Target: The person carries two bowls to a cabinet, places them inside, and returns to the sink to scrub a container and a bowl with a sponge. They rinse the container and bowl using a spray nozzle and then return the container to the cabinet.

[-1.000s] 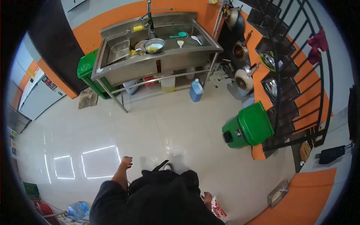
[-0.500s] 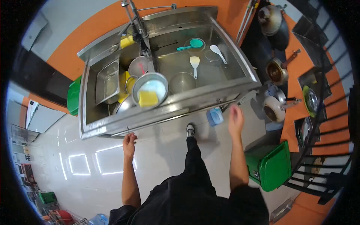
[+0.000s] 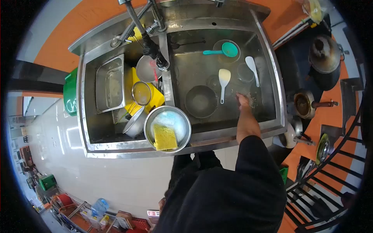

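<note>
The pink-and-white label is too small to read. Little of the left hand shows; I can't tell how open. In the sink, a wide white paddle lies just left of the right hand, half open and empty.

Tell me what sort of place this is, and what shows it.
Probably a kitchen's washing-up area. A stainless-steel double sink holds a white rice paddle, a yellow sponge sits in a sudsy metal bowl, and a brown-handled pan is off to the right.
</note>
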Motion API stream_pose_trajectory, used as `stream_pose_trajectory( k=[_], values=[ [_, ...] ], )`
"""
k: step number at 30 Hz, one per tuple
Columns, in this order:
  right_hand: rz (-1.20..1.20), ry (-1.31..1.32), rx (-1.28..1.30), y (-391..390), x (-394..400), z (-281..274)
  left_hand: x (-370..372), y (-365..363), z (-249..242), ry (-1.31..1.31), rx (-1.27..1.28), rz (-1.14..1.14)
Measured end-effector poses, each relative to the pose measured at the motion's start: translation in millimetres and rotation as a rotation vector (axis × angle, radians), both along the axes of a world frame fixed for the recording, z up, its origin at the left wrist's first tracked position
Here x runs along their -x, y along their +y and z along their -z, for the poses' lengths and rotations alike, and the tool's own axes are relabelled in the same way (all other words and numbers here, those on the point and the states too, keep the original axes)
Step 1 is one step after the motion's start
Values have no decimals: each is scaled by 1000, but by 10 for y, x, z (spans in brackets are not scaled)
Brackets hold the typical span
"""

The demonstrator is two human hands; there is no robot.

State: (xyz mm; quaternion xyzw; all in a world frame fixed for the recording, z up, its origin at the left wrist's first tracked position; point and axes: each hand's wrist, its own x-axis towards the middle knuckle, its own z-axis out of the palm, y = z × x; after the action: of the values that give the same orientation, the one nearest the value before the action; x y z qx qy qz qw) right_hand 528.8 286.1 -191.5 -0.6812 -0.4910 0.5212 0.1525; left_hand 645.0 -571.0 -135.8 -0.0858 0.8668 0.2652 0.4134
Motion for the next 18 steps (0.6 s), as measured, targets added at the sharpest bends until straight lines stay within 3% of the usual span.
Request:
stream_pose_trajectory(
  k=[1,2,4,5,7,8,10,12,14,17,18],
  values=[
    [1,317,253,18,-135,6,-35,61,-11,-73,15,-111],
    [-2,305,249,-46,-158,-71,-4,94,-2,-116,2,-197],
    [122,637,279,-125,-72,-288,205,116,187,-186,-97,-398],
    [116,635,269,-145,-102,-402,382,158,261,-221,-168,-527],
    [416,503,194,-198,-162,-529,893,222,430,-257,-292,-738],
    [422,508,191,-141,-166,-531,1200,283,463,-247,-317,-781],
    [627,472,180,28,-260,-440,1983,602,180,-107,-283,-743],
    [606,519,226,111,-387,-340,2524,919,-177,70,-319,-706],
    [565,568,271,322,-465,-137,2875,1103,-499,202,-358,-646],
    [674,367,320,544,-647,225,3085,1212,-822,412,-481,-734],
    [440,705,376,487,-772,256,3113,1225,-939,414,-480,-739]
  ],
)
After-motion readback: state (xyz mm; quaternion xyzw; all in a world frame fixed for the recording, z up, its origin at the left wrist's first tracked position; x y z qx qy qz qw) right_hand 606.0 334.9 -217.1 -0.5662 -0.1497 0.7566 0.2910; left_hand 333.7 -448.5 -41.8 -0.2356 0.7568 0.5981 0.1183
